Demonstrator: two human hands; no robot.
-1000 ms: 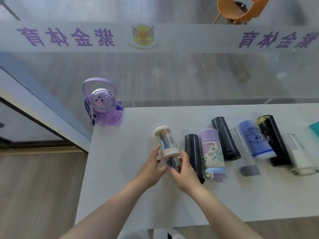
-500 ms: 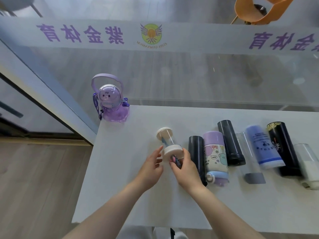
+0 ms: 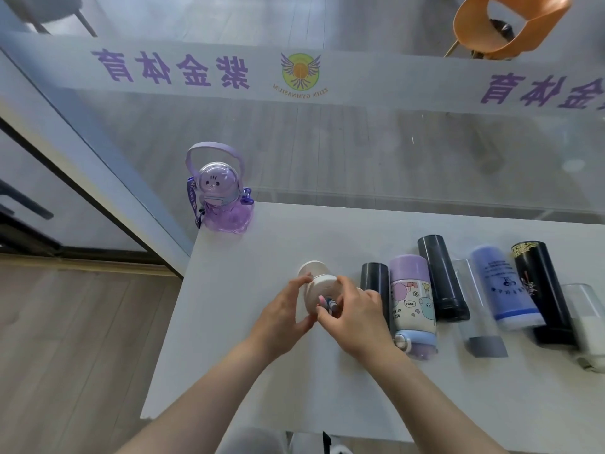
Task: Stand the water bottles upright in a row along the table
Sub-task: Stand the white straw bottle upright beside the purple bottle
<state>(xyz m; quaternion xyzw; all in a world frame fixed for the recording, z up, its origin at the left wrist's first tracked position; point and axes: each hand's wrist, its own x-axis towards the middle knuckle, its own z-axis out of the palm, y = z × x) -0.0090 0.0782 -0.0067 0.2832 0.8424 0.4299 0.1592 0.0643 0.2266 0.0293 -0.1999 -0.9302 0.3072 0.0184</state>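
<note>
Mirrored purple characters 紫金体育 on the frosted band of the glass wall, repeated at right. Beneath the winged round logo, reversed "ZIJIN GYMNASIUM", barely legible. Small print on the cartoon bottle and the lilac bottle too small to read.

White table, left corner against glass wall. Purple cartoon bottle upright at far left corner. Row lying flat, side by side: short black bottle, lilac cartoon bottle, tall black bottle, clear bottle with grey cap, blue-purple bottle, black patterned bottle, clear bottle with white end at right edge. Small white-capped bottle left of row, tilted, lid toward camera; whether base touches table, can't tell.
</note>
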